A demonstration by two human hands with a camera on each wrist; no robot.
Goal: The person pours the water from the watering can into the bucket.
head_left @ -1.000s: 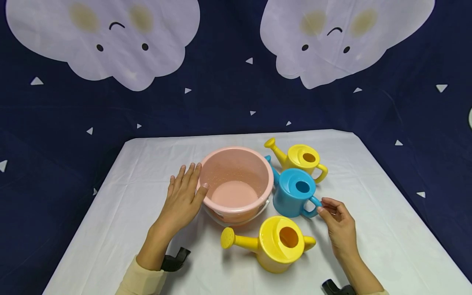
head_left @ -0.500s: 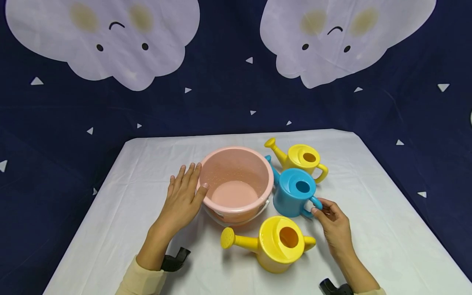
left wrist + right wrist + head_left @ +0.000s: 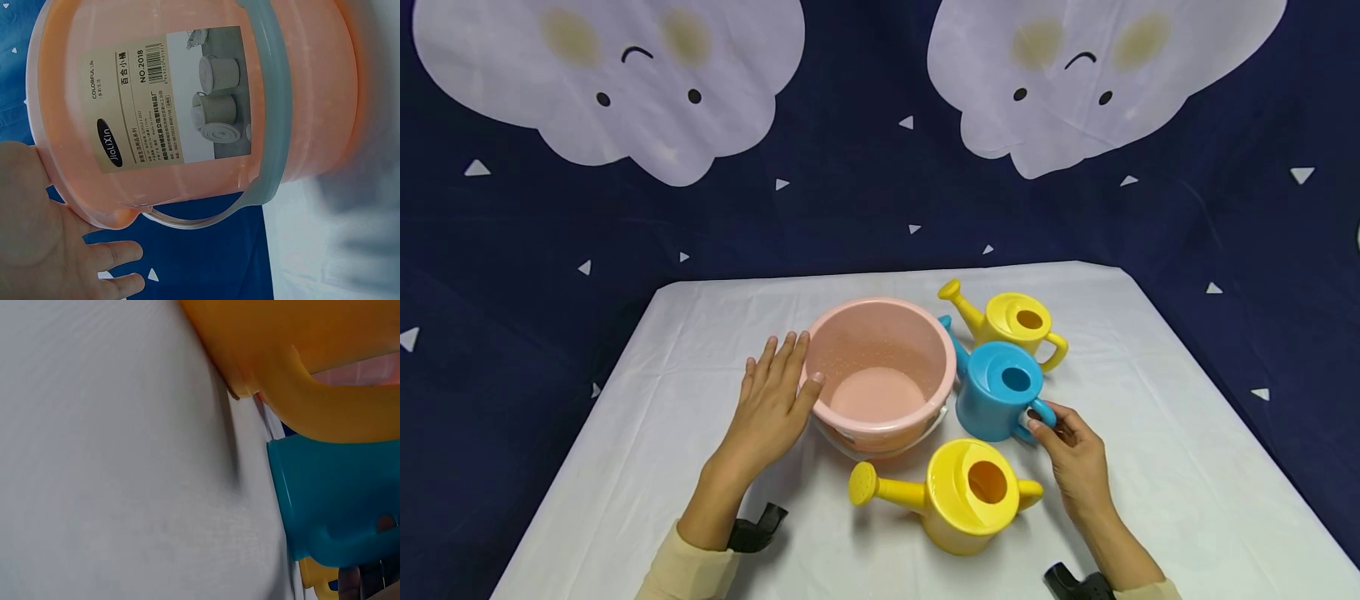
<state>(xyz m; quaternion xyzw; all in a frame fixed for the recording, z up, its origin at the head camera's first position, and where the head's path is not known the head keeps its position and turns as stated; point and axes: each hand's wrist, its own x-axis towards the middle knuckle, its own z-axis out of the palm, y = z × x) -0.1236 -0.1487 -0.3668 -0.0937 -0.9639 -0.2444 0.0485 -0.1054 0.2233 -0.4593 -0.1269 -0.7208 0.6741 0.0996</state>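
A pink bucket [image 3: 880,427] stands upright mid-table, its label [image 3: 169,100] turned to the left wrist camera. My left hand [image 3: 767,412] lies with straight fingers against its left rim. To the bucket's right is a blue watering can [image 3: 988,408], and my right hand [image 3: 1081,462] grips its handle; a fingertip shows through the handle loop. In the right wrist view most of that hand is out of frame. A yellow watering can [image 3: 962,533] sits in front of the blue one, its spout pointing left. Behind stands another yellow watering can [image 3: 1007,318].
A white cloth [image 3: 1180,467] covers the table. Behind it hangs a dark blue backdrop [image 3: 850,225] with clouds and small white triangles. The bucket's handle [image 3: 275,112] hangs down along its front. Black camera mounts [image 3: 758,530] sit at both wrists.
My right hand has moved slightly left, and its fingers have slipped through the blue watering can's handle and closed round it. The left hand, bucket and cans stay in place.
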